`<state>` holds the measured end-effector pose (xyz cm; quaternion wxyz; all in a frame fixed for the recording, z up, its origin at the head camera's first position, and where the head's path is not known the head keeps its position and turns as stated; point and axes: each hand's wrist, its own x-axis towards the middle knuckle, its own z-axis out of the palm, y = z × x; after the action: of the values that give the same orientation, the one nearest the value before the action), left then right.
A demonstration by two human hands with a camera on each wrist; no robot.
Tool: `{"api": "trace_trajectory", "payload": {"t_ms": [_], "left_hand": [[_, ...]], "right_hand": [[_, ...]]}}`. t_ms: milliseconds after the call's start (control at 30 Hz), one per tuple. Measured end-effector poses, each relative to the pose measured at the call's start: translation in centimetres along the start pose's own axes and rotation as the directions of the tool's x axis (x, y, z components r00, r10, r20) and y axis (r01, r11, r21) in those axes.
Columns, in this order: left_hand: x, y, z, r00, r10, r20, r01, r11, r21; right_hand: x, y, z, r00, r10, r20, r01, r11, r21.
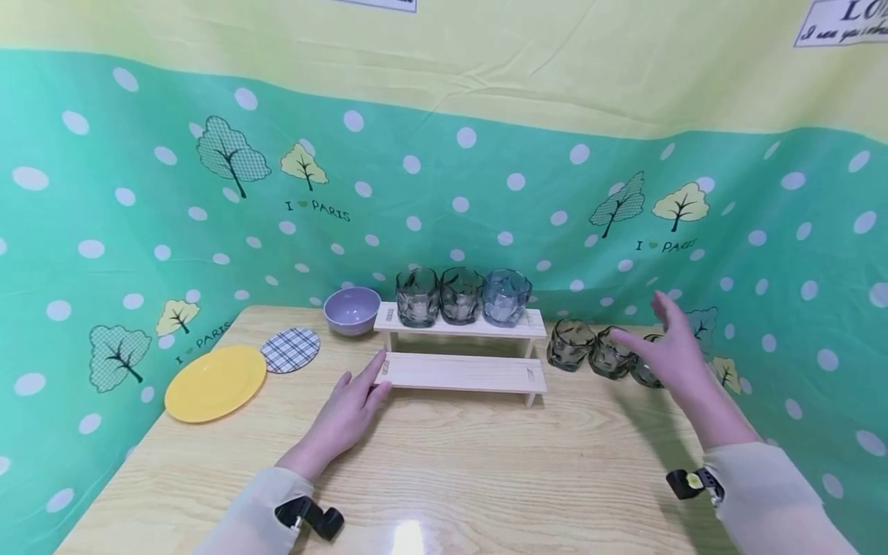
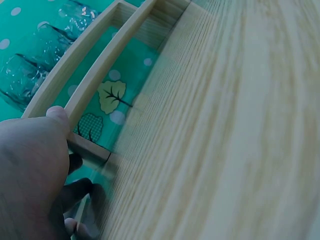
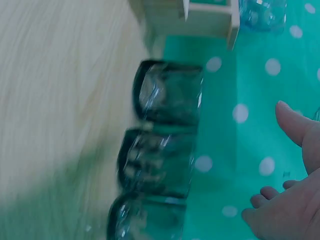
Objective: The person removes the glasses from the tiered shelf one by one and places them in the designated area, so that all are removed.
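A two-tier wooden rack [image 1: 461, 371] stands at the back middle of the table. On its upper tier is a row of three tumblers: a dark smoky glass [image 1: 418, 299], another smoky glass [image 1: 461, 297] and a bluish glass [image 1: 506, 298]. My left hand [image 1: 347, 412] rests at the rack's left end, its thumb [image 2: 57, 117] against the lower tier's front edge. To the right of the rack, three brownish tinted glasses [image 1: 571, 345] line up on the table. Raised over the rightmost of these is my right hand [image 1: 673, 354], thumb and fingers spread apart, holding nothing.
Left of the rack are a purple bowl [image 1: 352, 310], a checked round mat [image 1: 291, 351] and a yellow plate [image 1: 216, 384]. A green dotted cloth [image 1: 416, 200] hangs behind the wooden table [image 1: 499, 470] and along both sides.
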<state>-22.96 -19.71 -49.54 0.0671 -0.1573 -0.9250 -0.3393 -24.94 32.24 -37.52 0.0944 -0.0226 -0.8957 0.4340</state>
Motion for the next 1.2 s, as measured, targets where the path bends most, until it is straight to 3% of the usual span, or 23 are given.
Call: {"api": "trace_trajectory", "payload": {"t_ms": [233,600,900,1200], "left_hand": [[-0.1,0.0,0.0,1.0,-0.01,0.0,0.01,1.0,-0.002],[-0.2,0.0,0.1,1.0,-0.001,-0.005,0.001,1.0,-0.005],[-0.2,-0.2,0.2,1.0,0.003,-0.016,-0.003,1.0,-0.002],[0.0,-0.3,0.3,1.0,-0.02,0.008,0.02,1.0,-0.007]], "right_hand": [[0.4,-2.8,2.4,0.999,-0.02,0.038,0.016,0.994,0.105],[1.2,-6.2,6.0,0.994,-0.068,0.09,0.051,0.982,0.184],[2.0,-7.9,9.1,0.982,-0.14,0.125,0.099,0.953,0.286],[2.8,-8.7,11.8,0.979,-0.163,0.125,0.112,0.935,0.337]]}}
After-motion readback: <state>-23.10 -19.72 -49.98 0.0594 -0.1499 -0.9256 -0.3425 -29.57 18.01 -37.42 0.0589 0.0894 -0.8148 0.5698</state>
